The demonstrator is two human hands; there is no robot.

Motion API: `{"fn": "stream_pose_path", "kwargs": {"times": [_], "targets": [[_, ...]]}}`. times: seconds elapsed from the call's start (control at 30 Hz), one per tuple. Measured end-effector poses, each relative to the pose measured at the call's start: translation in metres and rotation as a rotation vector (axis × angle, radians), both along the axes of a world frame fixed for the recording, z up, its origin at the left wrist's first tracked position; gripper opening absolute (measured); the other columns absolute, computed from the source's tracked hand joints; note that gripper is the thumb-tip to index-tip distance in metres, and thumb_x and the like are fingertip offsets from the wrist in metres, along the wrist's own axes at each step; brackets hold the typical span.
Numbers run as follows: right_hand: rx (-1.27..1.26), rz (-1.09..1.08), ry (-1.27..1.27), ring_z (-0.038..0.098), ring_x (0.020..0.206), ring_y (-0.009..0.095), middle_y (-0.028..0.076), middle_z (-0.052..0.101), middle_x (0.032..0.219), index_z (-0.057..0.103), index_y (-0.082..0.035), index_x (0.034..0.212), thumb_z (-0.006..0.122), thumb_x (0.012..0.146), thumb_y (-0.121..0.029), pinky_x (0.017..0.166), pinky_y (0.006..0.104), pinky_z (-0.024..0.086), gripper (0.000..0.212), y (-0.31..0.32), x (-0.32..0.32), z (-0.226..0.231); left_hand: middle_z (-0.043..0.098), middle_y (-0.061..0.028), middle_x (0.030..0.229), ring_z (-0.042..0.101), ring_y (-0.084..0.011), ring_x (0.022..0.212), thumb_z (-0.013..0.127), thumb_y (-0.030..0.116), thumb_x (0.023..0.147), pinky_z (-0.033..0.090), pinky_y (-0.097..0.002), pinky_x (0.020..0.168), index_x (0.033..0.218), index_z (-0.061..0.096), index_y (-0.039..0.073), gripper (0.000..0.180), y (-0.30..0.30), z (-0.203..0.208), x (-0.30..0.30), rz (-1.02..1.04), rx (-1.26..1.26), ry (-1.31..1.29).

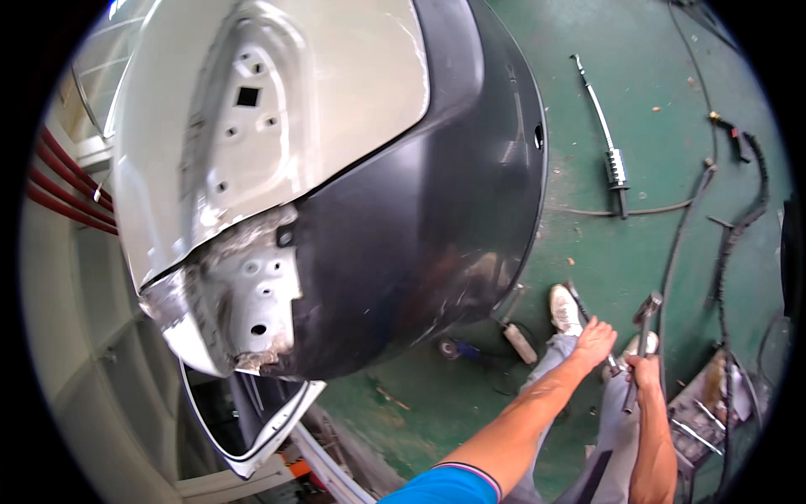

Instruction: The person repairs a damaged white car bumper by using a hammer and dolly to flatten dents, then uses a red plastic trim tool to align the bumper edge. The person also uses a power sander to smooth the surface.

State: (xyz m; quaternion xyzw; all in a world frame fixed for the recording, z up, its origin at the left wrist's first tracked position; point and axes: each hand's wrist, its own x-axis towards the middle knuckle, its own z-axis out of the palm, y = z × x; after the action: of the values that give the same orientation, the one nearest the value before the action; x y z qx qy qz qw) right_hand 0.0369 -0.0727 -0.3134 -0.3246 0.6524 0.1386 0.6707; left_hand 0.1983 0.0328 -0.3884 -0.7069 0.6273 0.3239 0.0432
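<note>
In my right hand [645, 371] is a hammer [647, 309], gripped by its handle, the metal head up and the handle's lower end below my fist. Just to the left, my left hand [597, 340] is closed on a dark, bar-like tool [574, 294]. One end of it points up past my fingers; a metal part shows below, close to my right hand. Its exact kind is unclear. Both hands are over my legs, right of a car body with a bare grey-beige panel [344, 76] and a black bumper [403, 227]. Neither tool touches the car.
On the green floor lie a slide hammer [616, 172], cables and hoses [674, 252], and a blue angle grinder [460, 347] near the bumper. A tray [693, 412] with metal tools stands at lower right. Red hoses [67, 185] hang at left.
</note>
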Motion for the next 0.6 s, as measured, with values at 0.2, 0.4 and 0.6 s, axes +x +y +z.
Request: {"fn": "stream_pose_path", "kwargs": {"times": [0.2, 0.4, 0.6], "targets": [[-0.639, 0.411, 0.279, 0.071, 0.076, 0.044, 0.026, 0.071, 0.084, 0.063, 0.002, 0.114, 0.065, 0.072, -0.01, 0.072, 0.0518, 0.055, 0.044, -0.003, 0.037, -0.15, 0.067, -0.0123, 0.1, 0.063, -0.0314, 0.104, 0.061, 0.018, 0.087, 0.044, -0.0518, 0.103, 0.095, 0.069, 0.011, 0.014, -0.025, -0.117, 0.04, -0.245, 0.111, -0.055], [-0.693, 0.494, 0.293, 0.07, 0.088, 0.043, 0.019, 0.071, 0.101, 0.052, -0.008, 0.12, 0.065, 0.088, -0.017, 0.077, 0.0547, 0.055, 0.035, 0.017, 0.064, -0.223, 0.061, -0.0112, 0.118, 0.054, -0.0299, 0.123, 0.053, 0.021, 0.098, 0.028, -0.0563, 0.119, 0.118, 0.065, 0.009, 0.027, -0.016, -0.169, 0.076, -0.451, 0.257, -0.32], [-0.674, 0.484, 0.282, 0.069, 0.096, 0.046, 0.024, 0.07, 0.105, 0.051, -0.005, 0.129, 0.069, 0.087, -0.022, 0.084, 0.0541, 0.055, 0.049, 0.042, 0.03, -0.269, 0.059, -0.0159, 0.122, 0.053, -0.0352, 0.126, 0.052, 0.021, 0.099, 0.031, -0.0562, 0.118, 0.123, 0.064, 0.006, 0.031, -0.044, -0.17, 0.081, -0.423, 0.076, -0.159]]}}
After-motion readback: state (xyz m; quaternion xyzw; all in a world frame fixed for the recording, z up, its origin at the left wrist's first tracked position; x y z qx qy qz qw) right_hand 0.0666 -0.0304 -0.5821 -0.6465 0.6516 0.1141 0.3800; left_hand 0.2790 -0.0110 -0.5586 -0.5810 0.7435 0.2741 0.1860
